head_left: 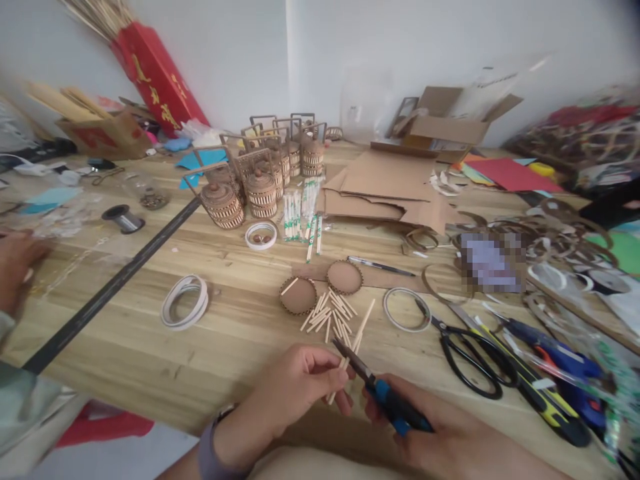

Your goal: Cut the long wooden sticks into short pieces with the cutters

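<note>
Near the table's front edge, my left hand (pixel 295 383) pinches thin wooden chopsticks (pixel 364 328) between thumb and fingers. My right hand (pixel 430 417) is closed around pliers (pixel 387 397) with blue and black handles. The jaws of the pliers lie across the chopsticks, just above my left fingertips; whether they bite is unclear. Just beyond are short cut stick pieces (pixel 327 313), loosely heaped. Two shallow round cardboard trays with dark rims, a left one (pixel 299 297) and a right one (pixel 345 277), stand behind the heap. One stick piece lies in the left tray.
Black-handled scissors (pixel 475 360), a yellow utility knife (pixel 545 400) and a blue glue gun (pixel 565 353) lie right. Tape rolls (pixel 185 303) sit left. Small woven baskets (pixel 263 190), wrapped chopsticks (pixel 293 217) and cardboard (pixel 380 180) stand behind. Another person's hand (pixel 23 257) rests far left.
</note>
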`<action>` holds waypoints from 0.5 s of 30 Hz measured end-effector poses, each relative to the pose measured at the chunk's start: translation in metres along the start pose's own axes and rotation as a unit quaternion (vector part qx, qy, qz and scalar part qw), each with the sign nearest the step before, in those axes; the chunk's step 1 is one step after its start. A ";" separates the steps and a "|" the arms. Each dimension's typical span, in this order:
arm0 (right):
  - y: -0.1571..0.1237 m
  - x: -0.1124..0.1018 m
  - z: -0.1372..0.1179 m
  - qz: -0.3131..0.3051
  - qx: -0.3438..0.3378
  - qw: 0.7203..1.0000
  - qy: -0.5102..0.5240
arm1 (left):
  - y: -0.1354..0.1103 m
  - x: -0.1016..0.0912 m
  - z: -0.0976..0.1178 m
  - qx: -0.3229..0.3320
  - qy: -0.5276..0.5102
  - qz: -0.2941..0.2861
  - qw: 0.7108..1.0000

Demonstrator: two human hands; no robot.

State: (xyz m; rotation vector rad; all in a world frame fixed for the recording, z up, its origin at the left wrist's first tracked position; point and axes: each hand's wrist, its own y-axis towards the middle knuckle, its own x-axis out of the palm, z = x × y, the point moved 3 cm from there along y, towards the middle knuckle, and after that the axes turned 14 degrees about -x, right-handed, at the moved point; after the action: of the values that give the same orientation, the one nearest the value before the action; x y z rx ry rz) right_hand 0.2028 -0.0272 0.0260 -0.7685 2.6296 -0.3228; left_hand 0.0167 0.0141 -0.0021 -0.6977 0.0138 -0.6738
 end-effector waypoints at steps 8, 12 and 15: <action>0.007 0.003 0.000 -0.044 0.045 0.992 0.111 | 0.002 0.006 -0.002 -0.012 -0.052 -0.068 0.996; 0.009 0.004 -0.007 -0.056 0.033 0.989 0.136 | 0.001 0.006 0.000 -0.009 -0.053 -0.078 0.996; 0.011 0.004 -0.007 -0.062 0.027 0.988 0.138 | 0.001 0.006 0.001 -0.006 -0.052 -0.081 0.995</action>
State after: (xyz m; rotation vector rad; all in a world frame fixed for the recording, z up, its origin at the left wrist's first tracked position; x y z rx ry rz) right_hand 0.1920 -0.0198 0.0274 -0.9300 2.8203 -0.5696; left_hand 0.0223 0.0113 -0.0005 -0.7501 -0.1372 -0.7925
